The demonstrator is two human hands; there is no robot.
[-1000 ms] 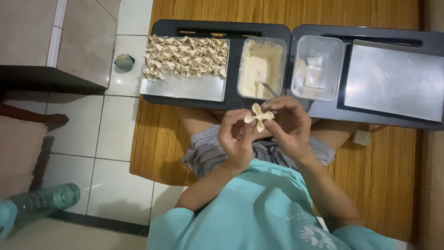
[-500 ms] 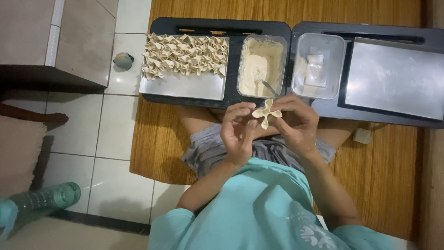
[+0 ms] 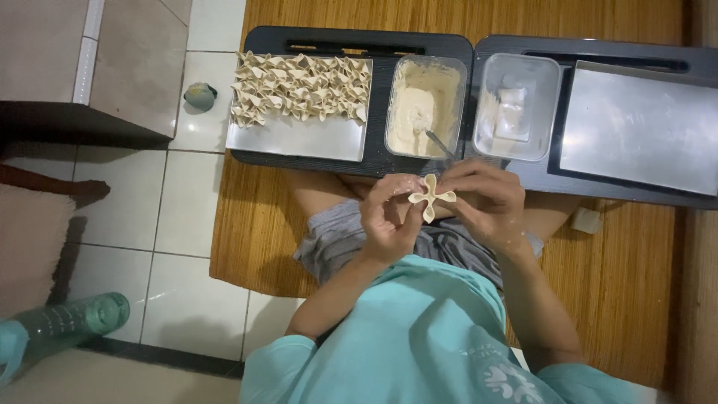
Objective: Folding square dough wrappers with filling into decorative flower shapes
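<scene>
Both hands pinch one pale folded dough dumpling (image 3: 429, 197) over the lap, the left hand (image 3: 389, 221) and right hand (image 3: 482, 202) each with a pressed grip; it now sits lower and flatter than before. Ahead lie two black trays (image 3: 374, 45), two steel sheets (image 3: 299, 138) and two clear tubs (image 3: 425, 107), with bare woven mat (image 3: 247, 224) on both sides.

You wear a loose teal shirt (image 3: 419, 344) with a pale print near its hem. Your shorts (image 3: 351, 236) are grey.
</scene>
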